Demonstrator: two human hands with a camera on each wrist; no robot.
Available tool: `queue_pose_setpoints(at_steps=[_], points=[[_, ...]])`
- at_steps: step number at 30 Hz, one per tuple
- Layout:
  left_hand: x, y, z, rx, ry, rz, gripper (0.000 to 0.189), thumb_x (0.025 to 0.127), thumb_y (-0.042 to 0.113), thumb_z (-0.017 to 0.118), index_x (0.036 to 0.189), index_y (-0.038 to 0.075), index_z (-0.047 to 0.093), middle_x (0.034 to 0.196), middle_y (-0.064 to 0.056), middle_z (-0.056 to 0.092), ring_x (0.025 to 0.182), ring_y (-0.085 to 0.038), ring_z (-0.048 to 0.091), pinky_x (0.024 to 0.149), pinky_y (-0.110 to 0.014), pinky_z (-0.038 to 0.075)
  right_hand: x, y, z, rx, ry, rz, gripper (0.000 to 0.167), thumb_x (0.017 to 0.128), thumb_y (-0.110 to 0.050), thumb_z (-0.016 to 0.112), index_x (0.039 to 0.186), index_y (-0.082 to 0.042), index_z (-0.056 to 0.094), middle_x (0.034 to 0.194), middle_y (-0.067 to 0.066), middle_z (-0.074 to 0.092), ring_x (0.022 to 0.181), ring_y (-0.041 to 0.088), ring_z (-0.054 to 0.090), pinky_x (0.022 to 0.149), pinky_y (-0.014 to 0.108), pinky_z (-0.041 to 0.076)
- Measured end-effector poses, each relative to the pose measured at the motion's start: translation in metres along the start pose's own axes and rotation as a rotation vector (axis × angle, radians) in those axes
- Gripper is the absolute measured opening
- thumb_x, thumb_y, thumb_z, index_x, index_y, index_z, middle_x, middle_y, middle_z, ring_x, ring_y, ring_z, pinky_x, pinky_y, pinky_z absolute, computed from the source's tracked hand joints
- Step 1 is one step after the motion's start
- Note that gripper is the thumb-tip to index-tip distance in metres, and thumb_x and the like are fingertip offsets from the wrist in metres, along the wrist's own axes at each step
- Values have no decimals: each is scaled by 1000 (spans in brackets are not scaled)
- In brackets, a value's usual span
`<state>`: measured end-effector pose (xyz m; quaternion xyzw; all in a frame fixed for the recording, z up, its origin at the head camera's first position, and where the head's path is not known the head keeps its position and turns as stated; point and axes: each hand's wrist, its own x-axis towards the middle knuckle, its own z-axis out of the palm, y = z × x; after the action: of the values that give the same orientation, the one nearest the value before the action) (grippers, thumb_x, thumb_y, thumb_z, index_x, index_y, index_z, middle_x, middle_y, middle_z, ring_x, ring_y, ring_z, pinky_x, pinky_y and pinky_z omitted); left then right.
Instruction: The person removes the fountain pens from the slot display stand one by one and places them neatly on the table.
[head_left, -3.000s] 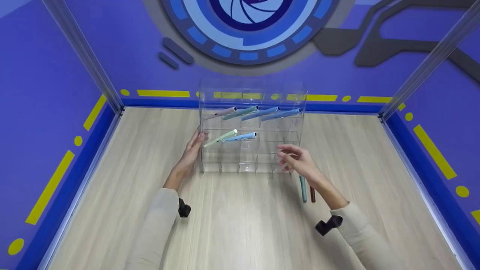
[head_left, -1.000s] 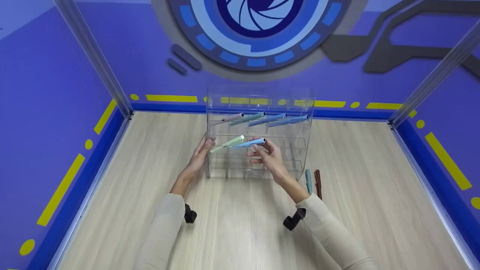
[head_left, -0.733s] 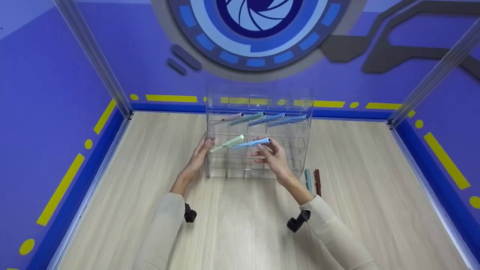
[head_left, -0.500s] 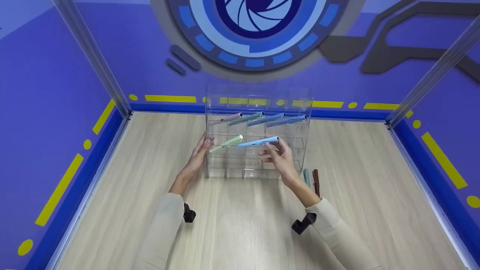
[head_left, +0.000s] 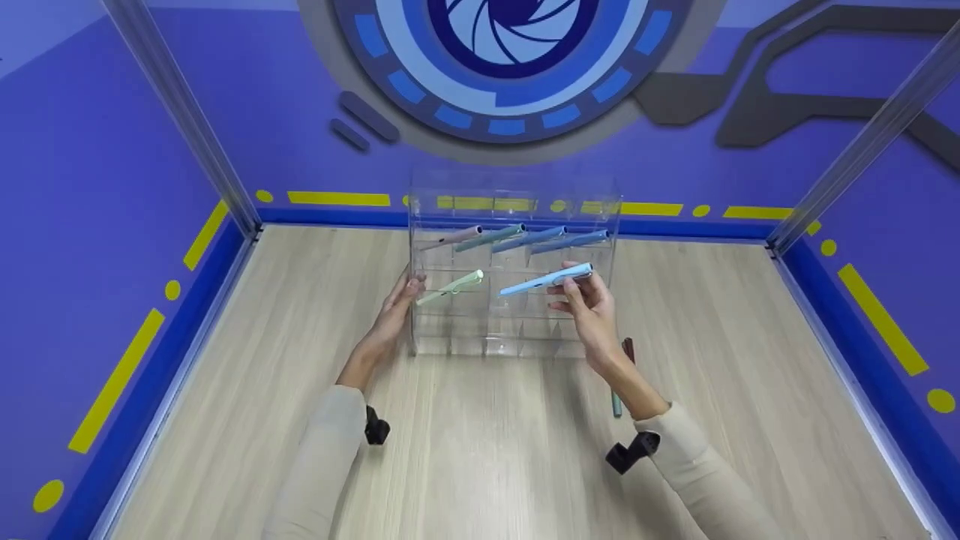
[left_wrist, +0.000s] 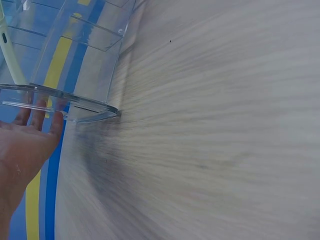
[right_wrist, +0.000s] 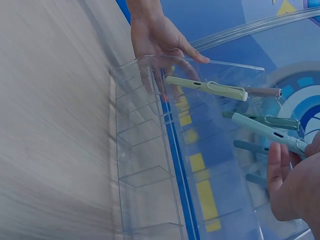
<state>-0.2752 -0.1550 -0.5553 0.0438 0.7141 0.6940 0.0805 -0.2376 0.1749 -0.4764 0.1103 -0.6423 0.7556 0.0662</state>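
A light-blue pen with a wire clip is pinched between the thumb and fingers of my right hand. It tilts in front of the clear acrylic rack, its narrow end pointing left. My left hand rests on the rack's left side panel; the right wrist view shows that hand's fingers extended against the panel. A pale-green pen lies in the middle row. Above it sit a pinkish pen, a green pen and two blue pens, one left of the other.
On the wooden table, right of the rack, lie a brown pen and a teal pen, both partly hidden by my right forearm. A blue printed wall stands close behind the rack.
My right hand reached from the rack's lower right to the light-blue pen, took hold of it and drew it rightward out of its middle-row slot. My left hand has stayed on the rack's side.
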Motion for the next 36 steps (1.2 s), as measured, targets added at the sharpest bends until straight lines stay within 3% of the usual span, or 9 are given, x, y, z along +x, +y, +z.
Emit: queue_pose_setpoints(at_steps=[8,13,21,36], points=[[-2,0,-1,13,3,-6,62,113,42,30,166,17,10,170,-11,26,160,-29,17,131,-47,6,-9,-7,-17,45,-5,24,42,111,-16,43,149,2,37,113,1,57,106,12,66,98,32,58],[-2,-1,-1,4,5,-17,64,113,43,30,166,16,8,170,-12,25,160,-29,17,131,-47,5,-15,-10,-33,4,1,43,46,112,-22,38,154,-3,31,111,-1,53,105,8,65,91,28,60],[1,0,0,6,-3,-21,64,113,43,31,166,14,10,170,-11,24,160,-30,16,131,-46,6,-21,-15,-60,-115,38,68,48,112,-27,38,156,-9,34,103,-5,51,94,8,59,82,27,59],[0,0,-1,9,-4,-15,68,111,49,31,166,15,11,170,-10,24,161,-28,11,131,-47,3,-34,-13,-112,-240,112,111,51,111,-25,41,157,-4,34,105,-8,54,91,4,59,78,22,58]])
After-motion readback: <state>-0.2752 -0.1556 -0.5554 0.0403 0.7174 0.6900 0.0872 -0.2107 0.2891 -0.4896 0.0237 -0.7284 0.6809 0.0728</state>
